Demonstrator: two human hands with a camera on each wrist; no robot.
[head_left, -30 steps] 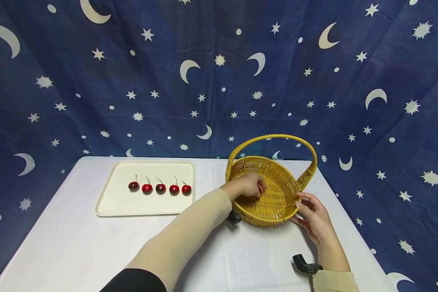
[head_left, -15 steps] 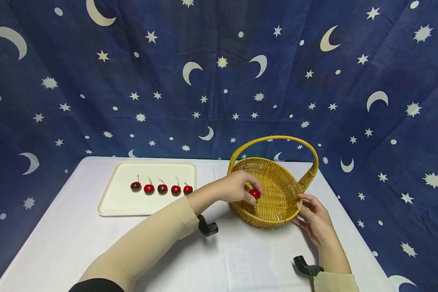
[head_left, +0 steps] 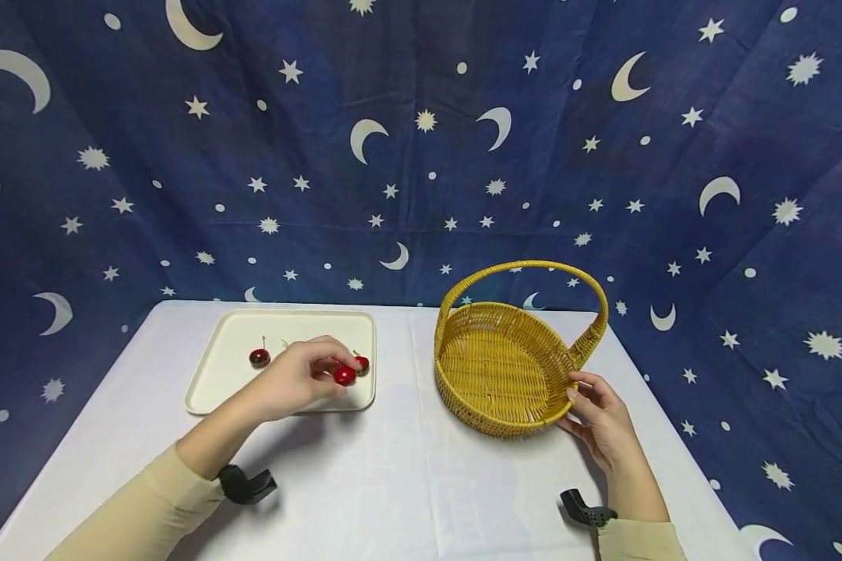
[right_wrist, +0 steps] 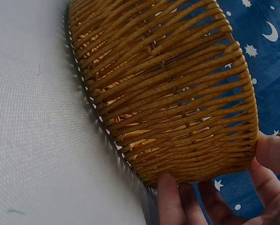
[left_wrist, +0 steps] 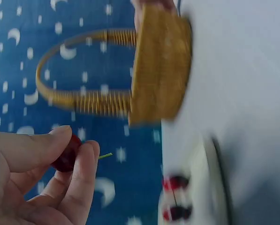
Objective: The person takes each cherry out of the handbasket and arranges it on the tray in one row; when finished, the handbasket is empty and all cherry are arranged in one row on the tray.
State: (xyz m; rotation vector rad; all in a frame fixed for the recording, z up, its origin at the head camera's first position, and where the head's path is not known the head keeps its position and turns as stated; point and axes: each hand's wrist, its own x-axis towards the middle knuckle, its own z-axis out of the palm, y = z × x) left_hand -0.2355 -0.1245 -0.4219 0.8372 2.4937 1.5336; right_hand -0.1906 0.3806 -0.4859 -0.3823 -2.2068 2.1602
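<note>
My left hand [head_left: 298,382] pinches a dark red cherry [head_left: 344,375] between thumb and fingers, above the right part of a cream tray [head_left: 217,389]. In the left wrist view, a green stem sticks out from that cherry [left_wrist: 67,157]. On the tray, a second cherry [head_left: 362,364] shows just beyond my fingertips and another cherry [head_left: 260,358] sits to the left; the hand hides the area between. My right hand [head_left: 606,428] grips the near right rim of a yellow woven basket [head_left: 473,413], thumb on the rim and fingers against the outer wall [right_wrist: 177,93].
The basket's tall arched handle [head_left: 522,265] rises over its opening. A white cloth [head_left: 393,483] covers the table, with a dark blue star-and-moon curtain [head_left: 421,171] behind it. A black wrist device [head_left: 245,485] is on the left forearm, another device [head_left: 585,510] on the right.
My left hand has come out of the basket with the cherry and moved left to the tray. The right hand stays on the basket rim.
</note>
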